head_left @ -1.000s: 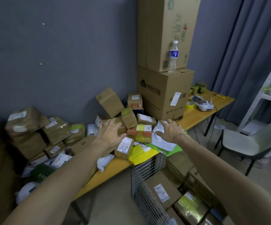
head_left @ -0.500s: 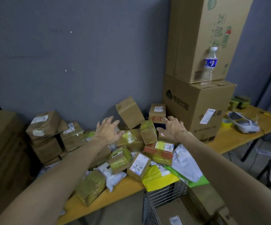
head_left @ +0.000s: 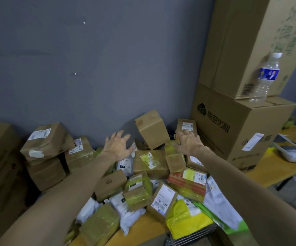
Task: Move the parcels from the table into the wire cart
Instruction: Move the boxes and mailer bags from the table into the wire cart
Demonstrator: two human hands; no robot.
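Note:
A heap of brown cardboard parcels and plastic mailers covers the yellow table [head_left: 143, 231]. A plain tilted box [head_left: 151, 129] leans on the pile near the wall, between my two hands. My left hand [head_left: 118, 146] is spread with straight fingers just left of it, holding nothing. My right hand [head_left: 188, 142] reaches, fingers extended, to a small labelled box [head_left: 187, 126] behind the tilted one; contact is unclear. Only the top rim of the wire cart [head_left: 193, 236] shows at the bottom edge, below a yellow mailer [head_left: 184, 221].
Two large cartons [head_left: 239, 125] are stacked on the table at right, a water bottle [head_left: 266, 77] standing on the lower one. A white device [head_left: 292, 151] lies further right. More brown boxes [head_left: 44, 141] pile up at left against the grey wall.
Both arms have stretched further into the pile toward the wall, and the view has moved closer and left. The cart has nearly left the frame.

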